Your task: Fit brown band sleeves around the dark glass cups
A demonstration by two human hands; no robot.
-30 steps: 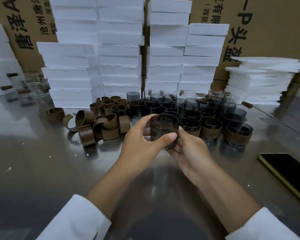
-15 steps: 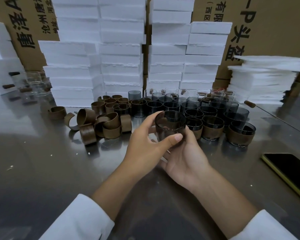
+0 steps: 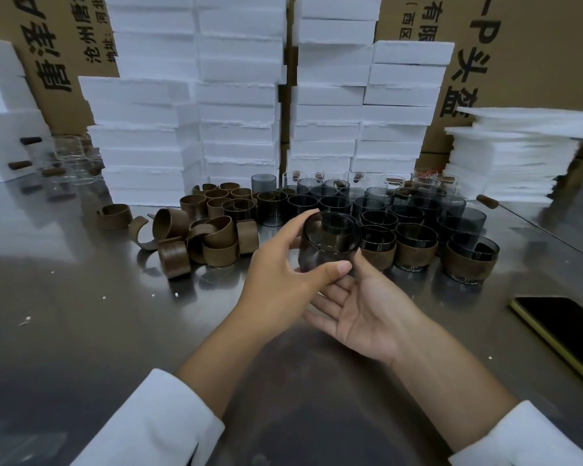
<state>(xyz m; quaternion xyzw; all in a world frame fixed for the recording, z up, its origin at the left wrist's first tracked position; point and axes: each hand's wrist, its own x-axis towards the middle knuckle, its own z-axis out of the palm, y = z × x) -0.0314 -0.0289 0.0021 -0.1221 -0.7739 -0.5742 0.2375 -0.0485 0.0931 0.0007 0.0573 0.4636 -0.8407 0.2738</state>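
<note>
Dark glass cup point(image 3: 329, 243) number next sits in your left hand point(image 3: 283, 284), lifted off the tabletop point(image 3: 81, 314) just in front of the front row. Your thumb presses its near wall and your fingers curl over the far rim. No band shows on it, as far as the glass lets you see. Your right hand point(image 3: 367, 314) lies palm up just beneath, fingers straight and relaxed, grasping nothing. Its thumb tip is by the cup's lower right side, and you cannot tell whether it touches the glass.

Three sleeved cups point(image 3: 416, 250) stand in the front row to the right, each with a brown band round its lower half. Behind them crowds a much larger group of bare dark cups point(image 3: 374, 210). The loose brown band sleeves point(image 3: 212, 240) lie heaped to the left of that group, near your left hand, with more standing on end behind the heap.

By this count you are early in the job: a few cups are done and many are left. The cup you hold needs a sleeve, and neither hand has one yet. Your free right hand looks best placed to fetch it.
</note>
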